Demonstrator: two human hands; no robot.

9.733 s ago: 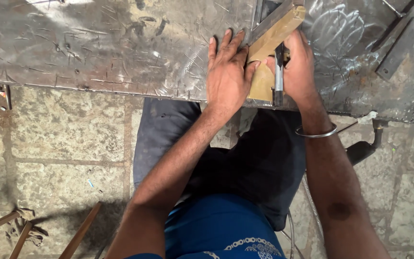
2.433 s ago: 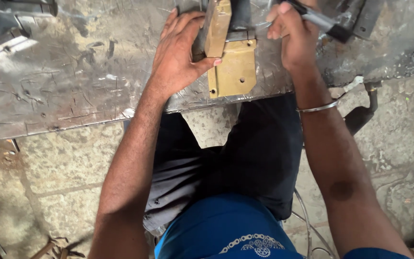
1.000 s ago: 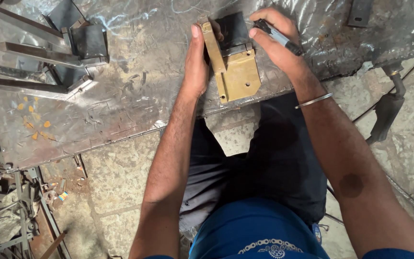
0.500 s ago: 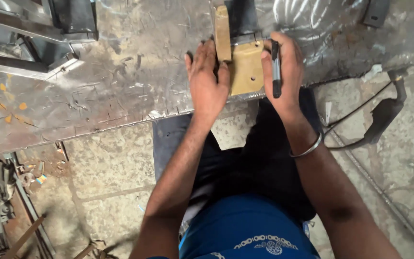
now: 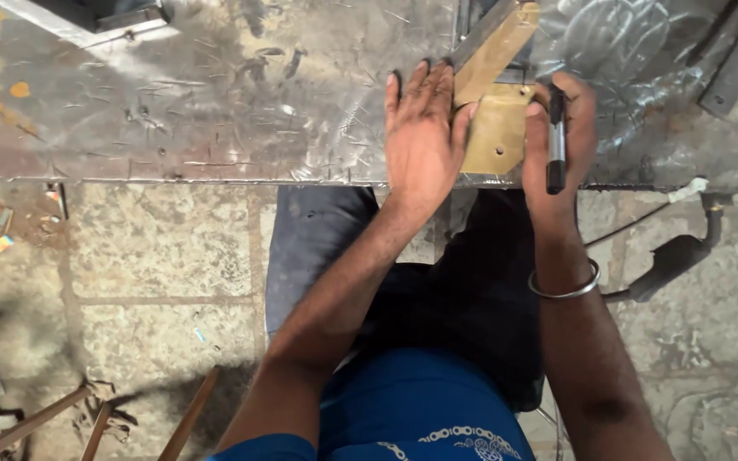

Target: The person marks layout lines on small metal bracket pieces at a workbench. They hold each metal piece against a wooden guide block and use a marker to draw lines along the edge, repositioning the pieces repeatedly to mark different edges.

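- Hands at the near edge of a scratched metal table, seen from above
- Left hand lies flat and open, fingers spread, palm down on the table top; its thumb side touches a tan bracket
- Tan bracket is a flat plate with a small hole, resting at the table's edge between the two hands; a tan bar of the same colour runs up and away from it at a slant
- Right hand is closed around a black marker, which points along the hand, its dark end toward the person; the fingertips touch the right side of the plate
- Silver bangle circles the right wrist
- Dark metal pieces lie at the table's far right corner
- Stone floor shows below the table edge, with thin rusty rods at the lower left
- Black cable hangs under the table's right side
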